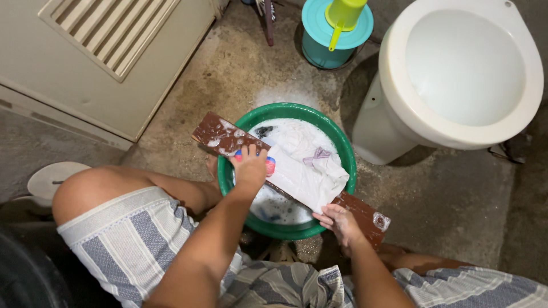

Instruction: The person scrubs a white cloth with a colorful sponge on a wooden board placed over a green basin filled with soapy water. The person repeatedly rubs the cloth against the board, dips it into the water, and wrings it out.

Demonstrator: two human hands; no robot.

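Person squats over a green basin [348, 171] of soapy water on a concrete floor. A brown wooden board [228, 134] lies across the basin rim, long axis running from upper left to lower right. A white cloth [302, 165] is draped over the middle of the board and spills into the suds.

Left hand [250, 168] is on the upper-left stretch of the board, fingers curled down over a small brush [269, 165] with a blue and red body. The brush sits at the left edge of the cloth, so the cloth lies just to the right of those fingers, along the board's axis. Right hand [341, 221] is at the lower-right end, fingers narrow, pinching the cloth's lower corner against the board. Right hand touches the cloth directly; left hand meets it only through the brush.

A white toilet [456, 74] stands to the right of the basin. A teal bucket [319, 45] with a yellow-green dipper [342, 14] on its lid stands beyond the basin. A beige louvred door [103, 57] is at upper left.
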